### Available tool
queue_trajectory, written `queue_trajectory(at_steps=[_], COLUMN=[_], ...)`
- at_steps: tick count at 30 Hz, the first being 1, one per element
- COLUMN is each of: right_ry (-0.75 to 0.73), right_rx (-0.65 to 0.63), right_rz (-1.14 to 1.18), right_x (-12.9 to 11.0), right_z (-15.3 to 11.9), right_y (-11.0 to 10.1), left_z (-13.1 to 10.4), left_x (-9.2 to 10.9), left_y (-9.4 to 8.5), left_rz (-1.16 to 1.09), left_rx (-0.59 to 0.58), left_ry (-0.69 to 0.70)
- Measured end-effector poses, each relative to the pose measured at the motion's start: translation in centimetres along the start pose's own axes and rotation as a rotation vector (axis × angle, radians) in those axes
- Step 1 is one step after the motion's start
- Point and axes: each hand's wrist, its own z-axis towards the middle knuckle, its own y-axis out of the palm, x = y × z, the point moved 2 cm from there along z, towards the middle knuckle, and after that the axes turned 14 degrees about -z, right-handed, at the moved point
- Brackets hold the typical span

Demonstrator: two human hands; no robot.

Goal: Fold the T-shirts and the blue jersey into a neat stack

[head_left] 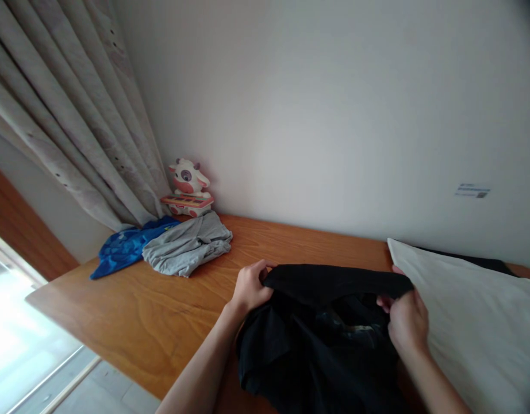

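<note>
A black garment [317, 345] is spread over the near part of the wooden table, its broad upper edge stretched taut between both hands. My left hand [250, 286] grips the left end of that edge, fingers closed round the cloth. At the right end, my right hand [406, 322] has its fingers curled round the edge. Below the edge the garment gapes, and a small pale strip shows inside. The lower part of the cloth hangs in loose folds and runs out of view at the bottom.
A grey cloth [189, 244] and a blue cloth [127, 250] lie at the back left. Behind them sits a cow-shaped toy keyboard [188, 190]. White fabric [476, 310] covers the right side of the wooden table [174, 322]. A curtain [75, 103] hangs at left.
</note>
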Motion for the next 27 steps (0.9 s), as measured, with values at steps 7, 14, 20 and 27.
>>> queue_trajectory(at_steps=[7, 14, 20, 27], right_ry=[-0.315, -0.326, -0.446, -0.756], right_rx=[-0.123, -0.375, -0.281, 0.34], right_rz=[-0.8, -0.859, -0.586, -0.398], right_x=[2.3, 1.4, -0.2, -2.2], right_z=[0.7, -0.3, -0.9, -1.0], right_y=[0.1, 1.0, 0.5, -1.6], left_z=[0.3, 1.0, 1.7, 0.4], left_x=[-2.0, -3.0, -2.4, 1.2], left_y=[2.4, 2.0, 1.1, -1.7], left_rz=[-0.589, -0.945, -0.984, -0.369], left_rx=[-0.017, 0.035, 0.38, 0.672], left_ry=[-0.439, -0.6, -0.235, 0.244])
